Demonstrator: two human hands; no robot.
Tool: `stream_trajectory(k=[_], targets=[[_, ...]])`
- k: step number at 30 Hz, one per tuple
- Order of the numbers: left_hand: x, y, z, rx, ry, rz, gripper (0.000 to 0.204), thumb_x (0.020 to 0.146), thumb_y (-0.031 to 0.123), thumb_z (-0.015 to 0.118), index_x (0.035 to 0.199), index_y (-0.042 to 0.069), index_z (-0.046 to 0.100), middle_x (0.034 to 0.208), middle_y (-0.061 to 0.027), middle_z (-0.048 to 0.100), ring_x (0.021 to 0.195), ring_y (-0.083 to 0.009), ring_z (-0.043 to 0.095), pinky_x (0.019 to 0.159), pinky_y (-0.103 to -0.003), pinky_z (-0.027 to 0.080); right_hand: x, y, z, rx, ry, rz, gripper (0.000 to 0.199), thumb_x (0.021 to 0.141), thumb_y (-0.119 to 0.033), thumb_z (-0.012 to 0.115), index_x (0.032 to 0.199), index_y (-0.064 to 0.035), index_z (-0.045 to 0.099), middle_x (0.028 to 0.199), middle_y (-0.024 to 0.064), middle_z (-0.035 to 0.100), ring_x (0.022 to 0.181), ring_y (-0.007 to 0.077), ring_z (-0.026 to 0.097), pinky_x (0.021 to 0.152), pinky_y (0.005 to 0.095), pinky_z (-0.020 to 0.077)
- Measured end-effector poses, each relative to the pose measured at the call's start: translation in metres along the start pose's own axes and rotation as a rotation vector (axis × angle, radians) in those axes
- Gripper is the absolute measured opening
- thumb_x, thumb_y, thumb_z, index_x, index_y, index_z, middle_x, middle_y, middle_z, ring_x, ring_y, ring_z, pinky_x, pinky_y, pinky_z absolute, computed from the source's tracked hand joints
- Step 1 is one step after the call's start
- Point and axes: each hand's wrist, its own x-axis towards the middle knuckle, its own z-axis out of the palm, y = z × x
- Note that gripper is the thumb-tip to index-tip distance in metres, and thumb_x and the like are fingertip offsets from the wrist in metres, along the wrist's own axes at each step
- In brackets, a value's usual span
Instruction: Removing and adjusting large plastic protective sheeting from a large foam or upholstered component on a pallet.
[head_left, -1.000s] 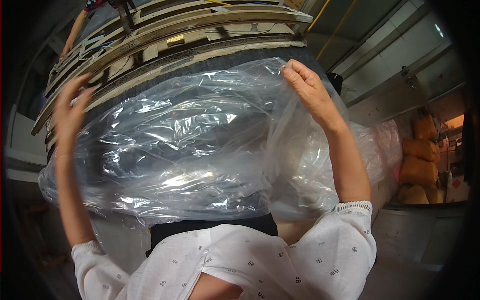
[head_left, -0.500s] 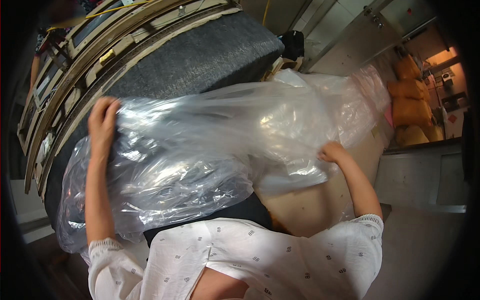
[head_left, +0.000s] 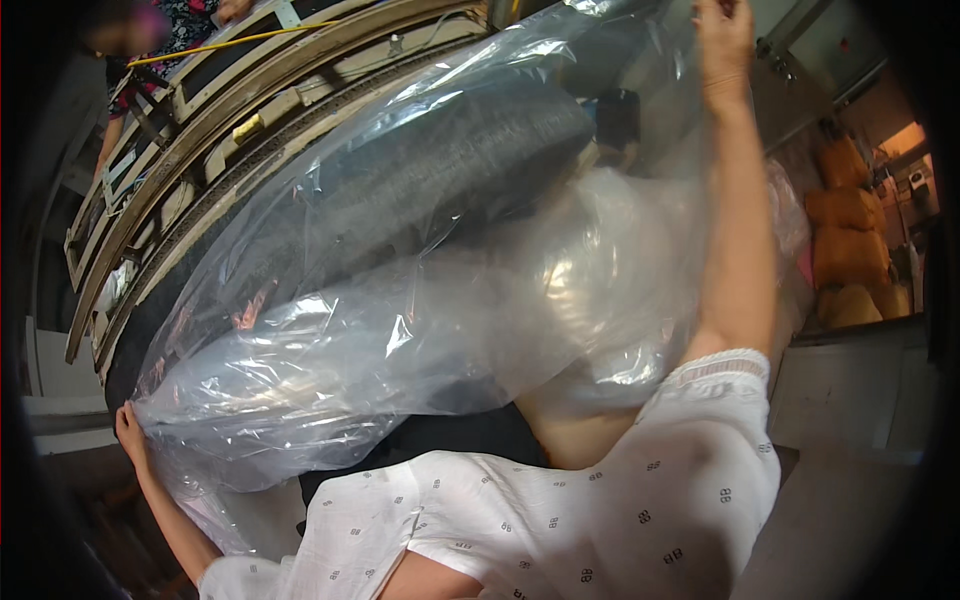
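Up goes the right hand [head_left: 722, 45], from low beside the clear plastic sheet [head_left: 420, 330] to high above it, fingers closed on the sheet's top edge, while the left hand [head_left: 130, 432] has dropped to the lower corner and pinches the film there. That big crinkled sheet is stretched between both hands, draped over the dark grey upholstered cushion [head_left: 470, 160] standing behind it. Stacked wooden frames [head_left: 220, 110] lean just beyond the cushion. Orange-brown bundles [head_left: 850, 250] sit well off to the cushion's right.
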Motion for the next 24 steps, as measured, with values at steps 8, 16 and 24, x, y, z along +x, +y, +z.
stream_trajectory(k=[8, 16, 24], targets=[[-0.056, -0.15, -0.082, -0.124, -0.084, -0.06, 0.024, 0.089, 0.024, 0.054, 0.08, 0.001, 0.056, 0.075, 0.0019, 0.053, 0.071, -0.0073, 0.045, 0.067, -0.022, 0.039, -0.145, 0.038, 0.073, -0.367, -0.849, -0.287, 0.043, 0.086, -0.038, 0.047, 0.11, -0.0028, 0.056, 0.116, 0.0146, 0.055, 0.109, 0.0324, 0.049, 0.092, 0.0402, 0.039], [-0.006, 0.016, -0.029, -0.29, -0.187, -0.283, 0.042, 0.085, 0.035, 0.056, 0.11, 0.002, 0.059, 0.103, -0.0079, 0.061, 0.094, -0.0159, 0.055, 0.084, -0.028, 0.041, -0.121, 0.054, 0.116, -0.342, -0.977, -0.155, 0.046, 0.089, -0.036, 0.045, 0.128, -0.0106, 0.046, 0.131, 0.015, 0.043, 0.123, 0.0285, 0.039, 0.101, 0.0348, 0.0301], [0.021, 0.114, 0.042, -0.411, 0.334, 0.054, 0.026, 0.079, 0.028, 0.063, 0.089, 0.004, 0.067, 0.088, -0.0059, 0.062, 0.082, -0.015, 0.058, 0.074, -0.026, 0.044, -0.072, 0.157, 0.103, -1.058, -1.051, 0.314, 0.051, 0.09, -0.042, 0.036, 0.117, -0.0018, 0.054, 0.117, 0.0194, 0.052, 0.106, 0.0332, 0.051, 0.087, 0.0371, 0.0411]])
